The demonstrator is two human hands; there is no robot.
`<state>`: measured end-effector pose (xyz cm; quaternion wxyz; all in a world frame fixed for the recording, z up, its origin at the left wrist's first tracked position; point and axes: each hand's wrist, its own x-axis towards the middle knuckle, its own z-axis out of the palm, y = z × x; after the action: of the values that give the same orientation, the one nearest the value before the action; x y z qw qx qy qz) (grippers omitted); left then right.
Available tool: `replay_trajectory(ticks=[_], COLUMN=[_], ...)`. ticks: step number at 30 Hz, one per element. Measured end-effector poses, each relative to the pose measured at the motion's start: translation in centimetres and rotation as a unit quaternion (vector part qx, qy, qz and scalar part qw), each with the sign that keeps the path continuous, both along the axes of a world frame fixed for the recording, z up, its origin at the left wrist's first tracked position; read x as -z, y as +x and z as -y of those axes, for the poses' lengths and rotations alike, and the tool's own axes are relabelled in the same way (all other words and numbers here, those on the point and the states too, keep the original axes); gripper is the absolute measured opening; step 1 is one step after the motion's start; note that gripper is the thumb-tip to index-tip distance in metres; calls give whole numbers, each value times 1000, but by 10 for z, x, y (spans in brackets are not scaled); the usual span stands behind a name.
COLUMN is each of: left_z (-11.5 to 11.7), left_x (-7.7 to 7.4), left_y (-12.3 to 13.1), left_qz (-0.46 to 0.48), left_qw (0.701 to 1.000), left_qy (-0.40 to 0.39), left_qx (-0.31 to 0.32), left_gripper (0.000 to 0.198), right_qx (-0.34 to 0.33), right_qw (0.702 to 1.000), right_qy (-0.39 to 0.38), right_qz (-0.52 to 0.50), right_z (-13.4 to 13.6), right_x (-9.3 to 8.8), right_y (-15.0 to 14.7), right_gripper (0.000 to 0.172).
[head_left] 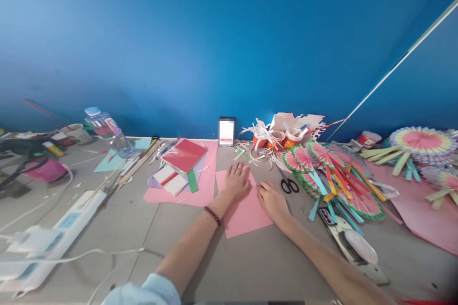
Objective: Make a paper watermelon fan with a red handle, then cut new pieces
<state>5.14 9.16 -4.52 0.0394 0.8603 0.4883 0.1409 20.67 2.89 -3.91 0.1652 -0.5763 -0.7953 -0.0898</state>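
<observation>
A left hand (236, 185) lies open on a pink rectangular paper sheet (244, 219); the right hand (274, 200) curls at its right edge, grip unclear, near black-handled scissors (289, 184).

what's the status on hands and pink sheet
Left hand flat on pink paper sheet; right hand at its right edge. Sheet flat on table. Black-handled scissors beside right hand, off sheet.
</observation>
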Motion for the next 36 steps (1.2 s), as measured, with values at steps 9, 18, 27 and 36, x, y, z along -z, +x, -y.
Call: replay_trajectory(ticks=[9, 18, 27, 36], left_z=[0, 0, -1, -2], left_x=[1, 1, 2, 3], left_y=[0, 0, 0, 0], left_qz=[5, 1, -1, -6], left_qw=[1000, 1000, 1000, 1000], left_qy=[10, 7, 14, 20], left_qx=[-1, -3, 0, 1], left_gripper=[50, 51, 50, 49], right_qx=[-15, -13, -17, -12], right_qw=[1000, 999, 999, 998], right_qy=[-3, -1, 33, 43], right_qz=[-18, -37, -28, -39], right_z=[11, 27, 45, 60], right_x=[-3, 1, 5, 9], right_y=[3, 9, 11, 13], right_gripper=[30, 32, 28, 28])
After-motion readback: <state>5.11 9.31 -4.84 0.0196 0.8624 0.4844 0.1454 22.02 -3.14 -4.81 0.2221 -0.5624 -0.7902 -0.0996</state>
